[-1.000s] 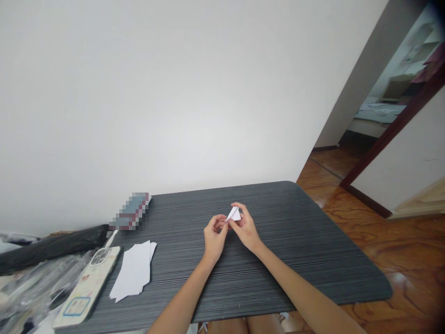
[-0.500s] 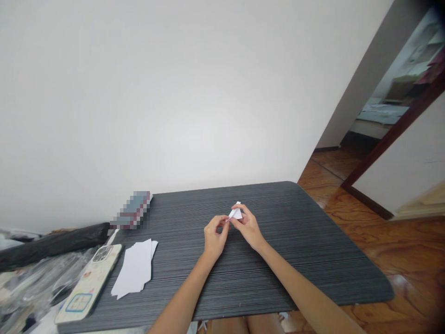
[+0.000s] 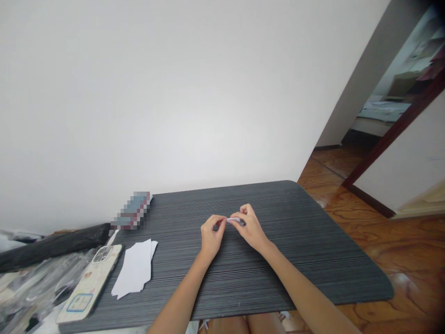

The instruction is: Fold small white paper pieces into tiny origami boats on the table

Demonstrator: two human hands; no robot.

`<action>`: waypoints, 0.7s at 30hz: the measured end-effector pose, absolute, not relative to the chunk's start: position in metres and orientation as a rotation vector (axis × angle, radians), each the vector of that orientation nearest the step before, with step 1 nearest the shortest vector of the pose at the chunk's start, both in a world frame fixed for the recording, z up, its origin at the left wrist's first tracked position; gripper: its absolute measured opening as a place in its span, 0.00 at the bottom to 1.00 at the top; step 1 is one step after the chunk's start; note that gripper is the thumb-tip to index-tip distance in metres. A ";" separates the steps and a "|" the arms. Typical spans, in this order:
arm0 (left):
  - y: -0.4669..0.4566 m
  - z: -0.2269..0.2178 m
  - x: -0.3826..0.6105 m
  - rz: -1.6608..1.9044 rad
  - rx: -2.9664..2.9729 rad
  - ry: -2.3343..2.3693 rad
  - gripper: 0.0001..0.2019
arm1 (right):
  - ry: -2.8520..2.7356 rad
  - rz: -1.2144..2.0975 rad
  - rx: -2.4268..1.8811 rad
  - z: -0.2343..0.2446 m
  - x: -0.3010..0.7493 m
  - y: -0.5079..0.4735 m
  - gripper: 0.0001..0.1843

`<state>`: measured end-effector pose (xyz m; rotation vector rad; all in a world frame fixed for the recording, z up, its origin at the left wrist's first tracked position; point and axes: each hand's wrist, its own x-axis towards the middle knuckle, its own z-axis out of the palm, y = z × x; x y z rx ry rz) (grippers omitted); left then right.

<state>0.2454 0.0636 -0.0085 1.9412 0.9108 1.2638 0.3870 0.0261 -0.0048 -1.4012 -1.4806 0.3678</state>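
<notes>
A small folded piece of white paper (image 3: 233, 219) is held between both hands just above the middle of the dark striped table (image 3: 313, 260). My left hand (image 3: 211, 235) pinches its left end with fingers curled. At the right end, my right hand (image 3: 251, 227) pinches it between thumb and fingertips. The paper shows edge-on as a thin white strip, mostly covered by the fingers.
A stack of white paper sheets (image 3: 135, 268) lies at the table's left, beside a phone (image 3: 89, 284) face down. A pixelated box (image 3: 132, 211) sits at the back left corner. Dark bags and clutter (image 3: 41, 264) lie left of the table. Wooden floor and a doorway are to the right.
The folded paper, earlier held up showing a white triangular face, has been turned flat and lowered slightly; both hands dropped a little toward the table and keep their pinch.
</notes>
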 end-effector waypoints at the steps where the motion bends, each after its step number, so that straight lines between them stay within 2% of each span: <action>1: 0.063 -0.009 0.246 1.237 1.898 0.897 0.07 | -1.508 0.334 -1.403 -0.004 0.387 0.026 0.05; 7: 0.064 -0.010 0.248 1.119 1.683 0.821 0.07 | -1.476 0.626 -1.346 -0.003 0.389 0.030 0.06; 17: 0.063 0.008 0.237 1.013 1.925 0.694 0.07 | -1.247 1.128 -1.245 0.001 0.395 0.029 0.09; 21: 0.064 0.008 0.240 0.929 1.742 0.681 0.09 | -1.232 1.171 -1.230 0.002 0.396 0.029 0.09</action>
